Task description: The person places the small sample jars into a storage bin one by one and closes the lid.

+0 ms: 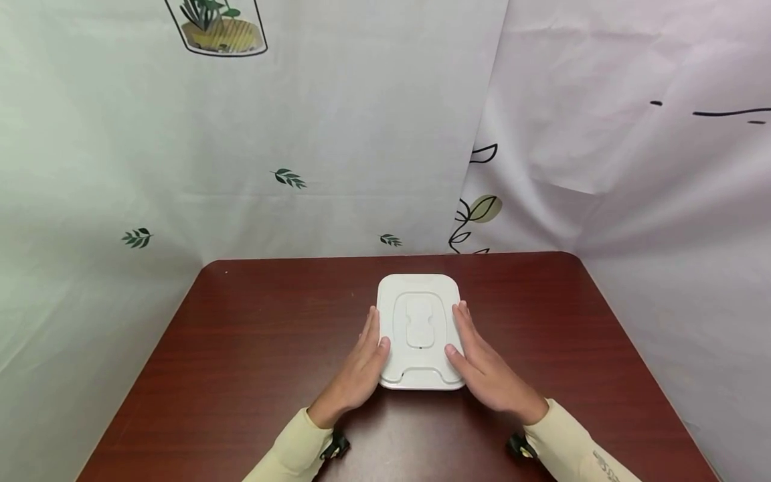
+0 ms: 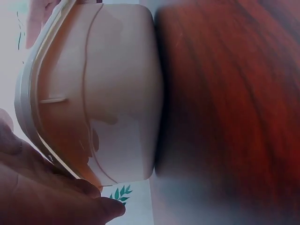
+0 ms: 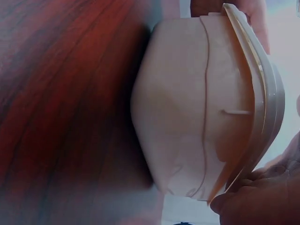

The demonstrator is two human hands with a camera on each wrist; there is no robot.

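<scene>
A white plastic lunch box (image 1: 393,358) with rounded corners sits on the table, its lid facing up. The lid bears a recessed oval and a smaller notched panel. My left hand (image 1: 360,371) lies along the box's left side, fingers straight and pointing away, thumb at the lid's edge. Mirroring it on the right side, my right hand (image 1: 490,375) has straight fingers against the rim and its thumb over the lid's edge. In the left wrist view, the box's deep side wall (image 2: 122,93) shows below the overhanging lid rim, with left fingertips right at that rim.
The dark red-brown table (image 1: 259,335) has rounded far corners, and the box stands near its middle. Pale cloth (image 1: 337,120) with printed leaves and plants hangs behind the table and along both sides. Cream sleeves (image 1: 295,445) cover both forearms, with black wrist devices (image 1: 336,446) beneath.
</scene>
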